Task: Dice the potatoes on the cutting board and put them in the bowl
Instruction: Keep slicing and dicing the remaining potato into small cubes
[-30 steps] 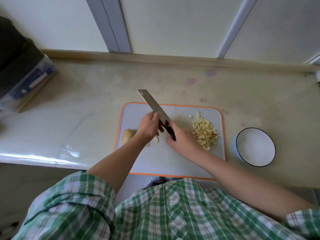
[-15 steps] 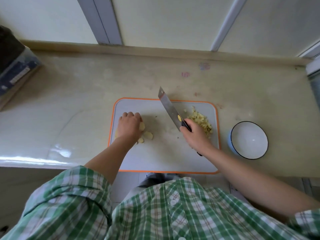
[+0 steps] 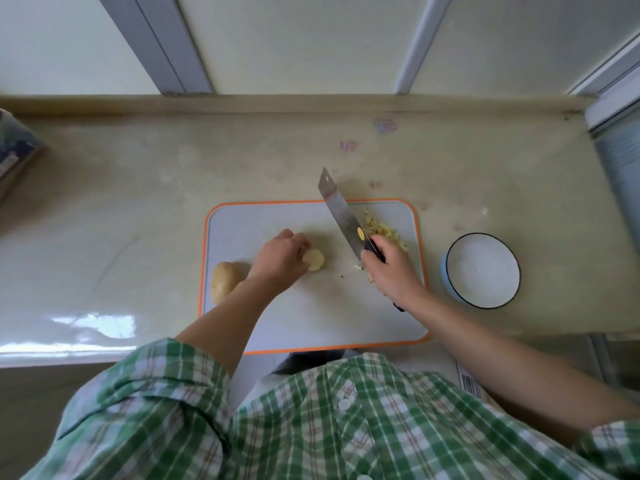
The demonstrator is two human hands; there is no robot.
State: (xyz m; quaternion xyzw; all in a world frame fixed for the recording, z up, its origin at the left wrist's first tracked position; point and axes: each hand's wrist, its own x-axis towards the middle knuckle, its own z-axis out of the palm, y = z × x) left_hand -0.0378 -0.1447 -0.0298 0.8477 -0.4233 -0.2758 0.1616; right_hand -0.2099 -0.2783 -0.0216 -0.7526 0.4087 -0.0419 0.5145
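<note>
- worktop [image 3: 138, 209] is glossy, so the cutting board [image 3: 311, 317] could slide if i chop hard.
- bowl [image 3: 483, 270] sits empty beside the board, dice pile [image 3: 384, 232] behind my knife hand, could scatter.
- my right hand [image 3: 389, 275] is clenched round the knife [image 3: 341, 214], blade raised.
- my left hand [image 3: 280, 261] pinches a potato slice [image 3: 314, 259]; fingertips risk a nick. whole potato [image 3: 225, 280] is by my wrist.
</note>
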